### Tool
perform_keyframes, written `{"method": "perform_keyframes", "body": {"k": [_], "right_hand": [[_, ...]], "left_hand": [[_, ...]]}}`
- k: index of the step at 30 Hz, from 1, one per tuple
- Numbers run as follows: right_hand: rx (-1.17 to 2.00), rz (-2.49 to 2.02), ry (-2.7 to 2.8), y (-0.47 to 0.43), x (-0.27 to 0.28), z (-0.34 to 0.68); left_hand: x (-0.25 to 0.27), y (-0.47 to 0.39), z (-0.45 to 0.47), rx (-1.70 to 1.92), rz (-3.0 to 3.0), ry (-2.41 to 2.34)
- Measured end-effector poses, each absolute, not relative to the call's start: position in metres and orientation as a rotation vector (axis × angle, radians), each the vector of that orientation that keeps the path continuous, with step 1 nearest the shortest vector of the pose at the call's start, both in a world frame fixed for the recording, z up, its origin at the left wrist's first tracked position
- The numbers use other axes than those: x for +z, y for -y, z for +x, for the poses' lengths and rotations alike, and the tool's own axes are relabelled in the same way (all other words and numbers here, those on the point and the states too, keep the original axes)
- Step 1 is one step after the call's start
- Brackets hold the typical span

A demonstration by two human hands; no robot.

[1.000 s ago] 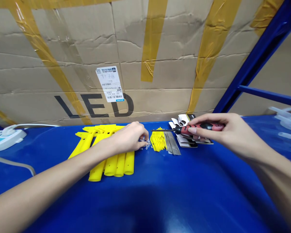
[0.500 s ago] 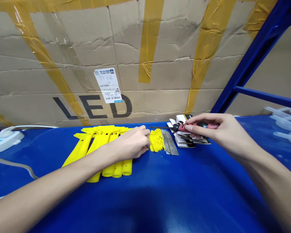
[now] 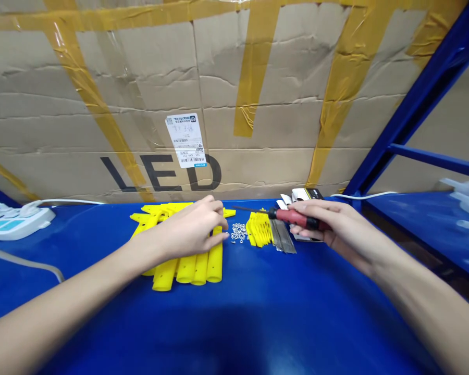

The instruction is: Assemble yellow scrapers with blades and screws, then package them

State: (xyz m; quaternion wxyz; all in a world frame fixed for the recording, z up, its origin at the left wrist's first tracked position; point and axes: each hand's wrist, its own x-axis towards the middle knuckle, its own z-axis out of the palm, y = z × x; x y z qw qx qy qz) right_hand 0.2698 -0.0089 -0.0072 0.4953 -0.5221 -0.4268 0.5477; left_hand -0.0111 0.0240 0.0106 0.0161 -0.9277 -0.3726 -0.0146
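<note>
Two hands are over the blue table (image 3: 258,312): the left hand (image 3: 191,232) and the right hand (image 3: 336,229). One screwdriver (image 3: 297,216). At least four yellow handles (image 3: 191,268) lie in a row, their far ends hidden under the left hand. One pile of screws (image 3: 239,233), too small to count. One stack of yellow combs (image 3: 260,229). One box (image 3: 219,94), one power strip (image 3: 13,221).

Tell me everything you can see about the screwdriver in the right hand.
The screwdriver has a red handle with black sections, seemingly plastic, and a thin dark metal shaft pointing left, its tip above the small yellow slotted parts. It lies roughly level above the blue table. The right hand wraps its fingers around the handle, hiding its rear end. Nothing else visibly touches it.
</note>
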Motion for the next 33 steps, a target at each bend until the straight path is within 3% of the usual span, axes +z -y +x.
{"method": "perform_keyframes", "body": {"k": [6, 13, 23, 28, 33], "right_hand": [[1.189, -1.269, 1.098, 0.011, -0.015, 0.268], [1.206, -1.308, 1.055, 0.010, -0.010, 0.268], [1.702, -1.076, 0.650, 0.020, -0.005, 0.249], [1.845, -1.000, 0.828, 0.029, -0.009, 0.237], [1.717, -1.223, 1.066, 0.026, -0.019, 0.212]], "left_hand": [[0.004, -0.012, 0.000, 0.138, -2.828, 1.168], [0.003, -0.012, -0.006, 0.071, -2.874, 1.196], [0.022, -0.011, -0.076, -0.480, -2.552, 1.531], [-0.009, 0.012, -0.122, -0.409, -2.599, 1.799], [-0.043, 0.035, -0.128, -0.687, -2.446, 2.120]]}}
